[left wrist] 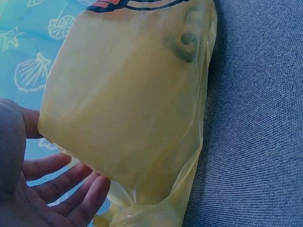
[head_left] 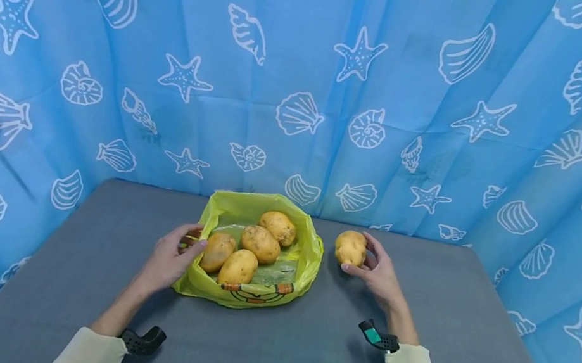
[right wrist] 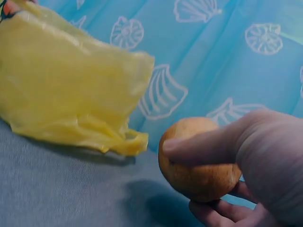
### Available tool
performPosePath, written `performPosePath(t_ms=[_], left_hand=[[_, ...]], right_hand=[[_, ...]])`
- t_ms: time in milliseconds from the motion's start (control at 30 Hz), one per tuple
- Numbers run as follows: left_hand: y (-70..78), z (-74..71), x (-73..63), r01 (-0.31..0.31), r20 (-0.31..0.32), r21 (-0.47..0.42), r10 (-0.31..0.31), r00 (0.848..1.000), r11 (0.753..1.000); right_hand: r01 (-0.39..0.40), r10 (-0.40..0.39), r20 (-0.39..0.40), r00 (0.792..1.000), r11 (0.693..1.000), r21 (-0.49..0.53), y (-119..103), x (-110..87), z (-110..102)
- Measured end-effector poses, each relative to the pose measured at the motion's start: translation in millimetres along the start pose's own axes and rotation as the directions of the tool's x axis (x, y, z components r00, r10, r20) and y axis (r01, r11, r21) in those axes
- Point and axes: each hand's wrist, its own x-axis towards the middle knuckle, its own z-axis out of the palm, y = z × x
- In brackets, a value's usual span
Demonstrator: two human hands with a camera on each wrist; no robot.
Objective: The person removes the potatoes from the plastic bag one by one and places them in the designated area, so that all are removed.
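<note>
A yellow-green plastic bag [head_left: 310, 262] stands open-mouthed on the table with several potatoes [head_left: 260, 244] inside. My left hand [head_left: 171, 256] is at the bag's left side, thumb and fingertips touching it near the rim. In the left wrist view these fingers [left wrist: 78, 182] are spread and loosely bent along the bag's edge. To the right of the bag, my right hand [head_left: 380, 275] holds a single potato [head_left: 350, 247] between thumb and fingers. The right wrist view has the thumb lying across this potato [right wrist: 199, 177], other fingers beneath, and a shadow on the cloth below.
A grey cloth [head_left: 261, 356] covers the table. Close behind the bag and around the sides hangs a blue curtain [head_left: 271, 159] printed with white shells and starfish. Black straps [head_left: 143, 340] sit on both wrists.
</note>
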Motion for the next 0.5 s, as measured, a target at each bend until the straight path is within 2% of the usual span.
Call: performPosePath(t_ms=[167,500], left_hand=[[-0.2,0.4,0.0,-0.004,0.000,0.004,0.004,1.000,1.000],[-0.9,0.4,-0.8,-0.012,-0.002,0.000,0.012,1.000,1.000]], right_hand=[[-0.034,0.035,0.014,0.999,0.997,-0.064,11.5,1.7,-0.5],[-0.027,0.037,0.087,0.996,0.993,-0.115,11.7,2.1,-0.1]])
